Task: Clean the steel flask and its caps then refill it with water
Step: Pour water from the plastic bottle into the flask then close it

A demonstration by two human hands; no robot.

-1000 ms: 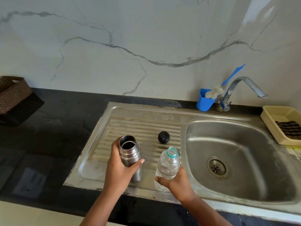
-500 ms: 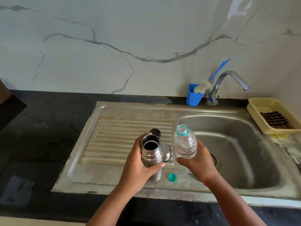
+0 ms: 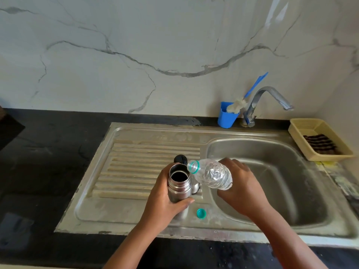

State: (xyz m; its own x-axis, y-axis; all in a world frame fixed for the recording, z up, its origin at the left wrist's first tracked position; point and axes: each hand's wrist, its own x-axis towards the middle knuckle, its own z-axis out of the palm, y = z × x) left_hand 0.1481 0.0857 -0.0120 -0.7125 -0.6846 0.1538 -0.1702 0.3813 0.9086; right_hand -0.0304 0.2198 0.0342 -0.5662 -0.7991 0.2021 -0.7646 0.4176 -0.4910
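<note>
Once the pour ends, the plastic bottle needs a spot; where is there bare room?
Bare: the ribbed drainboard left of the steel flask, and the sink basin. Crowded: behind the flask by the black cap, and beside it the green cap.

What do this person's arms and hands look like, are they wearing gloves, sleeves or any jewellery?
Both are bare. The left hand and the right hand have no gloves, and no rings show on the fingers that can be seen. Both forearms are uncovered right down to the bottom edge of the picture, with no sleeve, watch or bracelet in sight. No markings show on them either.
</note>
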